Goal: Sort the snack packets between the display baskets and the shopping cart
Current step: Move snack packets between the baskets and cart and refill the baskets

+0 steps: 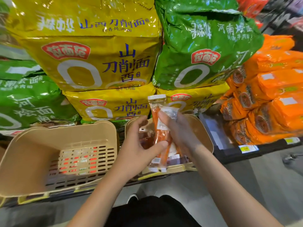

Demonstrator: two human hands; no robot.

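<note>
Holding one long clear snack packet (159, 122) of orange sticks, upright, over the right beige basket (207, 136). Both hands on it: left hand (139, 145) curled, thumb pressed on the packet's lower part; right hand (177, 128) wrapped round the middle from the right side, fingers across the white label. Packet's white top seal sticks up above the hands, in front of the noodle packs.

Count:
- 2 beige plastic display baskets side by side on the low shelf edge. Left basket (32, 153) has a slotted floor; red and white packaging shows through the slots. Right basket is mostly hidden by the hands; several more snack packets (157, 161) lie in it, count unclear, blurred.
- Yellow noodle multipacks (98, 63): 4 visible, stacked behind the baskets, two big ones at top centre, two lower.
- Green noodle multipacks (203, 46): one pile far right of centre, more at far left; 4 or so, edges cut off.
- Orange noodle packs (270, 99): large stack on the right, too many and too blurred to count.

Shelf front (246, 149) at right carries yellow price tags. Yellow label strip runs along the shelf edge under the baskets. Grey store floor (254, 185) near. Person's dark clothing and one white shoe tip at bottom centre.
</note>
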